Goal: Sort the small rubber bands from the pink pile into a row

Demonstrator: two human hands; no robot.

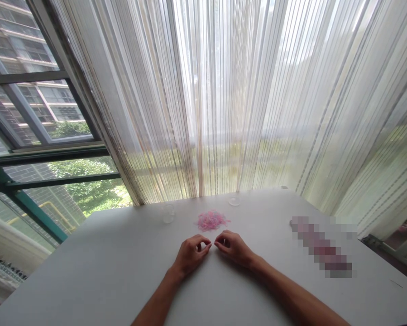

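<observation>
Both hands are low over the white table [122, 262], fingertips a short gap apart. My left hand [193, 253] is closed in a pinch, thumb against forefinger. Facing it, my right hand [233, 246] makes a similar pinch. Whatever lies between the fingertips, if anything, is too small to make out. Just beyond the hands rests a loose heap of thin pink and pale strands [211, 220], with neither hand touching it.
A small clear container [168, 214] stands left of the heap, and a clear round lid [234, 201] lies behind it. A pixelated reddish patch [322, 246] hides something on the right. Sheer striped curtains [223, 113] hang along the far table edge.
</observation>
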